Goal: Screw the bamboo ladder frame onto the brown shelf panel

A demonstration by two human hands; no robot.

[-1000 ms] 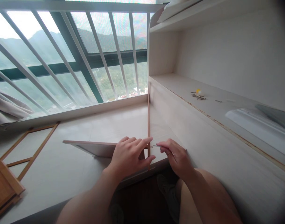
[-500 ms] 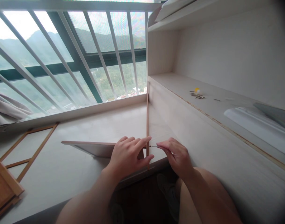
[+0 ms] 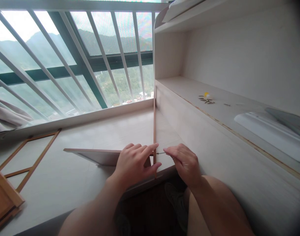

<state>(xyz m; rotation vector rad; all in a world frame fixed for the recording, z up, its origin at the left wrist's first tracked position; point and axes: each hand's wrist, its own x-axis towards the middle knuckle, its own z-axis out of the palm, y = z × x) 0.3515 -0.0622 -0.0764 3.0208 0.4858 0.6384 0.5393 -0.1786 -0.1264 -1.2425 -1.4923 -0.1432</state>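
My left hand (image 3: 136,159) is wrapped over the edge of a pale wooden panel (image 3: 98,155), which stands on the sill-like surface. Its thumb and forefinger reach around a long narrow board (image 3: 154,131) that meets the panel's end. My right hand (image 3: 185,160) pinches a thin metal tool (image 3: 162,152), perhaps a hex key; most of it is hidden in the fingers. At the board's right face, the tool's tip meets a small screw (image 3: 158,153). The screw's shank is not visible.
Several screws (image 3: 207,100) lie beside a small yellow-and-white item (image 3: 207,95) on the shelf (image 3: 179,87) at right. A white curved piece (image 3: 268,134) lies nearer. At left are a wooden frame (image 3: 39,164) and a brown wooden panel (image 3: 4,200). Barred windows (image 3: 78,65) stand behind.
The tool in my right hand has tilted slightly, and the screw head looks a little closer to the board. My left hand keeps its hold; the view has shifted very slightly.
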